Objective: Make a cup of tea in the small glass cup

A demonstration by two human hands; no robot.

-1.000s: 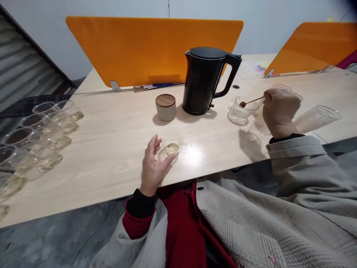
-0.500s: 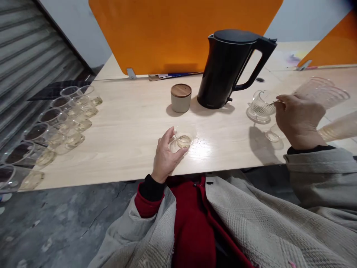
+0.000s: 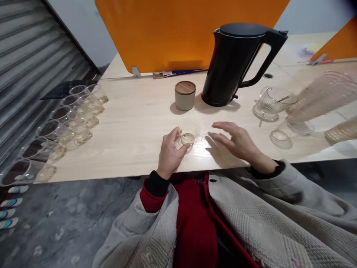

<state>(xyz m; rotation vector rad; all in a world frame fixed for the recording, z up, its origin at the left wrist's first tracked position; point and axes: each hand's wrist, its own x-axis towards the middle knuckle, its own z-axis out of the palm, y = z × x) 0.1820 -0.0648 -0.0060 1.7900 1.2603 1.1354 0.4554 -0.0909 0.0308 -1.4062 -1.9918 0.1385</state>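
Near the table's front edge, my left hand [image 3: 170, 155] has its thumb and fingers around a small clear plastic cup [image 3: 187, 138], which stands upright with a little yellowish stuff at its bottom. My right hand [image 3: 237, 141] hovers to the right of this cup, fingers apart, holding nothing. Behind them is a grey jar with a wooden lid [image 3: 185, 96]. A ribbed glass cup [image 3: 273, 102] at the right has a thin stick or spoon in it. Closer to the front lies or stands another clear cup [image 3: 281, 137].
Two rows of clear cups [image 3: 64, 130] line the table's left side. A black electric kettle [image 3: 234, 65] stands at the back, before an orange divider [image 3: 167, 33]. Stacks of clear cups [image 3: 326, 93] lie at the far right. Pens or thin strips [image 3: 181, 72] rest along the divider's foot.
My right hand has let go of the thin stick at the ribbed glass cup and moved left, towards the small cup. My left hand stays around that cup. The view has shifted slightly.
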